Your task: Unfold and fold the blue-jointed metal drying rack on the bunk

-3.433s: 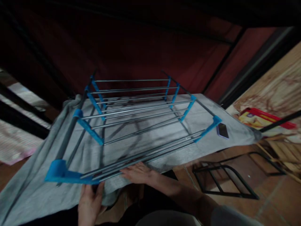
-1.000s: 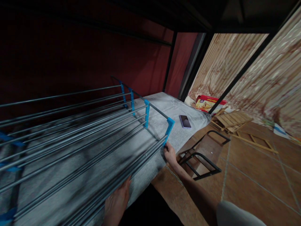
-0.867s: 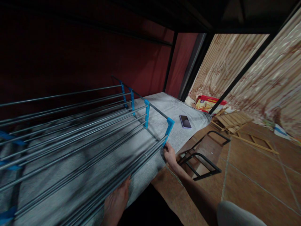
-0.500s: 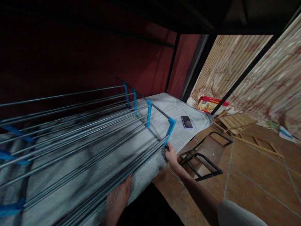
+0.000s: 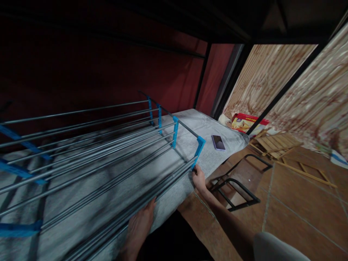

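A shoe rack (image 5: 108, 170) of grey metal tubes with blue plastic joints lies across a bed with a grey cover (image 5: 187, 127). My left hand (image 5: 141, 221) is closed around the nearest bundle of tubes, its fingertips hidden beneath them. At the rack's near right corner, my right hand (image 5: 199, 178) grips the frame just below the blue joint (image 5: 199, 146); the rack hides part of its fingers. Farther right on the bed, a phone (image 5: 218, 142) with a purple edge lies flat, apart from both hands.
A black-framed chair (image 5: 239, 181) stands on the tiled floor to the right of the bed. Beyond it lie a folded wooden piece (image 5: 278, 145) and a red and yellow box (image 5: 246, 124). Dark bunk posts (image 5: 202, 76) rise around the bed, with a red wall (image 5: 168, 83) behind.
The view has shifted slightly left, so everything sits a little farther right and more of the rack's left end shows. Both hands keep their places on the rack.
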The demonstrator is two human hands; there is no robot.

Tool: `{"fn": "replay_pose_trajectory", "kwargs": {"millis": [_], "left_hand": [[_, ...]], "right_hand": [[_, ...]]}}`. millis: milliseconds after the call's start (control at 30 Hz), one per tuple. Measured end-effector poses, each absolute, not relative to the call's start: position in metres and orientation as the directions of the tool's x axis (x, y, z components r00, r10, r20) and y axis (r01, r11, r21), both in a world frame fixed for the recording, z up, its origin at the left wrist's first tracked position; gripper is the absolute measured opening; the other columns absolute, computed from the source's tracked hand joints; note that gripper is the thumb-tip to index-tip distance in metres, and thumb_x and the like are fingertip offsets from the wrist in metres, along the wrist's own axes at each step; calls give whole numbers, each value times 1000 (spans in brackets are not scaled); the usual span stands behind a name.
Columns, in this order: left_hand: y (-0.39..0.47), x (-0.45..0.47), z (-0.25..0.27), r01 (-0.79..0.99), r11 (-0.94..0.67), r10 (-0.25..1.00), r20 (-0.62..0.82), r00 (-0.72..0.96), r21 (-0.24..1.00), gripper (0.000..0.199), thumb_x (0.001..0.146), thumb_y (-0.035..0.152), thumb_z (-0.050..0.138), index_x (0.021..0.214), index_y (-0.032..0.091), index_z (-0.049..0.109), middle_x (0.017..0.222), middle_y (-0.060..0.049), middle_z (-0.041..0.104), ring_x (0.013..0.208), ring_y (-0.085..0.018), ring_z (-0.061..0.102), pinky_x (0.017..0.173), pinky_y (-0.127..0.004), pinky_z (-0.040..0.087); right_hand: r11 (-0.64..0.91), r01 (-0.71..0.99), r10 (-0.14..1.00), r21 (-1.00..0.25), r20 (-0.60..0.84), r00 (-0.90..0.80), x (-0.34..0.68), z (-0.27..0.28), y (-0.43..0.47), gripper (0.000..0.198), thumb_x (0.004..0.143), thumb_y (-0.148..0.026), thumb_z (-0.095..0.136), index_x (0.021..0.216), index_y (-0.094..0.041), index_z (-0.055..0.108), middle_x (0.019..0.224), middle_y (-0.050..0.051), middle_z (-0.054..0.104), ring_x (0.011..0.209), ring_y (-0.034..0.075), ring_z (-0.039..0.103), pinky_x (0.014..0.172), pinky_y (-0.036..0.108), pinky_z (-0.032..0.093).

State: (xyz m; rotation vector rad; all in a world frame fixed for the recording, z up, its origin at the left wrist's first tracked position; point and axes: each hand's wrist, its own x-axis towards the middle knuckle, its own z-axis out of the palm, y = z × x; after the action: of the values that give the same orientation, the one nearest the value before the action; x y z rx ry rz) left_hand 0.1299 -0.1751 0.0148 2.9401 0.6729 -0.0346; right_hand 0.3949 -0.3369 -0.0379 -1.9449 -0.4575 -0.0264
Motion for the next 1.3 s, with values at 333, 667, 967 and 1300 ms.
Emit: {"fn": "replay_pose_trajectory", "kwargs": {"millis": [333, 667, 967, 1300], "left_hand": [[-215, 101, 51, -13, -981, -107, 478, 872, -195, 64, 86, 0, 37, 145, 21, 52, 142, -4, 62, 132, -18, 55, 108, -30, 46], [-202, 181, 128, 246, -960, 180, 376, 909, -135, 51, 90, -1, 42, 135, 15, 60, 110, -12, 72, 93, -22, 67, 85, -37, 56], [-201, 188, 115, 259, -962, 218, 325, 920, -87, 36, 100, 16, 46, 133, 15, 60, 109, -10, 70, 88, -19, 68, 71, -30, 54], [-195, 191, 118, 290, -953, 265, 222, 939, -90, 51, 95, 2, 40, 141, 17, 55, 116, -11, 71, 91, -19, 70, 77, -30, 56]], "right_hand": [[-198, 334, 222, -922, 289, 931, 388, -33, -327, 56, 79, -27, 49, 134, -20, 55, 131, 10, 62, 126, 23, 54, 115, 44, 38], [-13, 344, 169, -939, 338, 926, 394, 26, -316, 50, 89, -38, 54, 136, -21, 55, 138, 11, 60, 134, 24, 51, 119, 47, 35], [27, 364, 206, -931, 361, 909, 400, 37, -311, 38, 89, -40, 57, 121, -21, 61, 124, 11, 67, 117, 24, 62, 106, 40, 46], [12, 316, 228, -949, 311, 923, 401, 51, -307, 28, 88, -40, 58, 107, -19, 61, 104, 6, 67, 95, 19, 61, 86, 31, 50]]}}
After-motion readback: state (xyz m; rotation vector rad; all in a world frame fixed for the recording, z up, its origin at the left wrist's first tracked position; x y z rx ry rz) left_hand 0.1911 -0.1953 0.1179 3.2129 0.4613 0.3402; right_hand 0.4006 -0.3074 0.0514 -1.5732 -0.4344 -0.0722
